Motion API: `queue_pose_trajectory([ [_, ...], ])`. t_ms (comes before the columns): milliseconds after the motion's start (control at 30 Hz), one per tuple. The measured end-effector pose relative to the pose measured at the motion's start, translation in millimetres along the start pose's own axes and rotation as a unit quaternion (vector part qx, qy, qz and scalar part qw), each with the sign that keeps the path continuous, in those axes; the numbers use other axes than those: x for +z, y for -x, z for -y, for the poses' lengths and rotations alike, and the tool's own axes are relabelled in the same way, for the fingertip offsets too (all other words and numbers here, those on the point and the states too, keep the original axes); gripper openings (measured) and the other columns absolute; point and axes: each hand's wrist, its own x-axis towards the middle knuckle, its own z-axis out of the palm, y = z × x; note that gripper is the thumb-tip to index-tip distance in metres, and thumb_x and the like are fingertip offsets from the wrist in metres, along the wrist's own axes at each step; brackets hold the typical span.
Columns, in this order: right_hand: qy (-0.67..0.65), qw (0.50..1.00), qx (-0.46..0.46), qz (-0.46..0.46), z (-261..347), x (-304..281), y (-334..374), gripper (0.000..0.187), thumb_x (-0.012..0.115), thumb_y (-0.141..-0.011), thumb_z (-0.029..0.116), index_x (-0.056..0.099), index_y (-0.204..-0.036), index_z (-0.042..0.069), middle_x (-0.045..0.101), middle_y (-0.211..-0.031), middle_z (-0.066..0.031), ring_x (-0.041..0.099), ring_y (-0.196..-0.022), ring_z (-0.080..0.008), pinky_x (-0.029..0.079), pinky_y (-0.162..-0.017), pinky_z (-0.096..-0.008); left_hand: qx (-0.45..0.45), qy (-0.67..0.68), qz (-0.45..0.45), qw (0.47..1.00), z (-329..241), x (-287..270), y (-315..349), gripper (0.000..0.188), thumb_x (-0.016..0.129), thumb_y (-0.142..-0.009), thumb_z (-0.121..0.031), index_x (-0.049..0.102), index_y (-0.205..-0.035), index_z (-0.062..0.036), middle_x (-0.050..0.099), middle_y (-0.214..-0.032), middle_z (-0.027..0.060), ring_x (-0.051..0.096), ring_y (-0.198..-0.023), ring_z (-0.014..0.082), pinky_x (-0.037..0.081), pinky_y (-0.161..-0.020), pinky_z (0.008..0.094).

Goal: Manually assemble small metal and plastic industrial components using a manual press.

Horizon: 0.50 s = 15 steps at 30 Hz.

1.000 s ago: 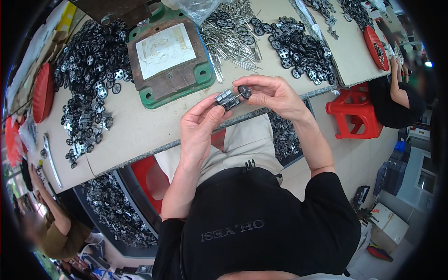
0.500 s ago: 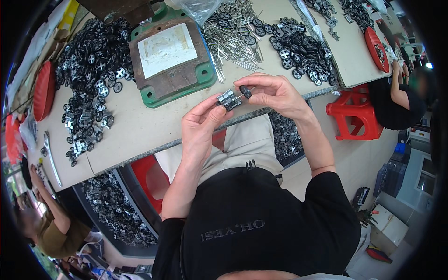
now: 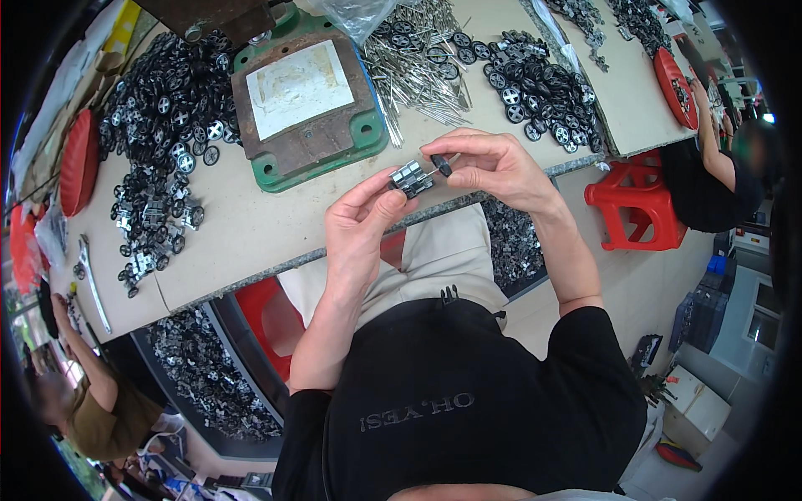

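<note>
Between thumb and fingers, my left hand grips a small grey and black toy car chassis above the table's front edge. My right hand pinches a small black wheel just right of the chassis. A thin metal axle runs from the wheel toward the chassis; how far it enters I cannot tell. Beyond my hands lie a heap of loose metal axles and, to its right, a pile of black wheels.
A green press base with a white pad stands behind my left hand. Heaps of wheels and wheeled chassis lie left, near a wrench. Bins of parts sit below. Co-workers are at both sides; a red stool stands right.
My hands have barely moved, with the wheel and chassis shifting very slightly. At the right, the co-worker's arm has reached up toward the red tray.
</note>
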Motion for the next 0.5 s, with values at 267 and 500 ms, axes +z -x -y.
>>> queue_pose_trajectory([
  [267, 0.046, 0.999, 0.001, -0.005, 3, 1, 0, 0.032, 0.061, -0.079, 0.000, 0.060, -0.111, 0.000, 0.056, -0.102, -0.0061, 0.053, -0.083, -0.0085, 0.045, -0.070, -0.0205, -0.009, 0.000, -0.008, 1.000, 0, 0, 0, 0.030, 0.062, -0.082, -0.001, 0.056, -0.111, 0.0052, 0.063, -0.100, 0.0112, 0.061, -0.088, 0.0151, 0.053, -0.080, 0.0277],
  [500, 0.057, 0.984, 0.143, -0.087, -7, 12, -6, 0.028, 0.060, -0.086, 0.017, 0.061, -0.109, 0.001, 0.057, -0.069, 0.0020, 0.051, -0.062, -0.0045, 0.042, -0.052, -0.0186, 0.084, -0.117, -0.003, 0.990, 3, -6, -4, 0.029, 0.061, -0.081, 0.003, 0.058, -0.110, 0.0043, 0.061, -0.102, 0.0103, 0.060, -0.090, 0.0138, 0.050, -0.081, 0.0254],
])
